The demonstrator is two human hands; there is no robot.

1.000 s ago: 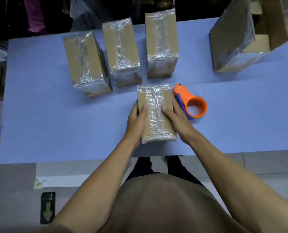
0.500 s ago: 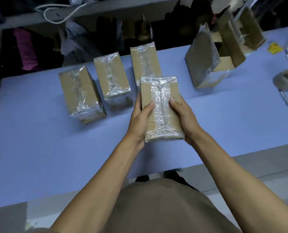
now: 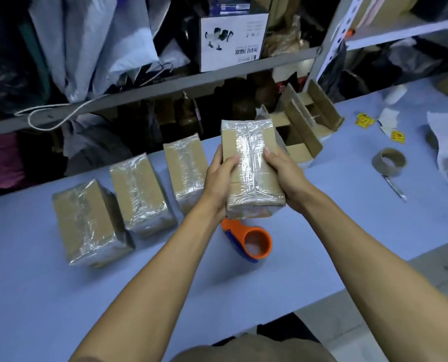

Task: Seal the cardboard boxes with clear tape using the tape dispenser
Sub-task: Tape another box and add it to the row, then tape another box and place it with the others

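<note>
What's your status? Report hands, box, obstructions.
Both hands, left and right, grip taped box above table. Dispenser idle beneath. Nothing blocking.

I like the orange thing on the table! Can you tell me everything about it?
The orange tape dispenser looks like plastic: a round orange ring with a blue part along its near side. It lies on the light blue table, below the taped cardboard box held above it. Its far tip is hidden by that box. Neither hand touches it.
</note>
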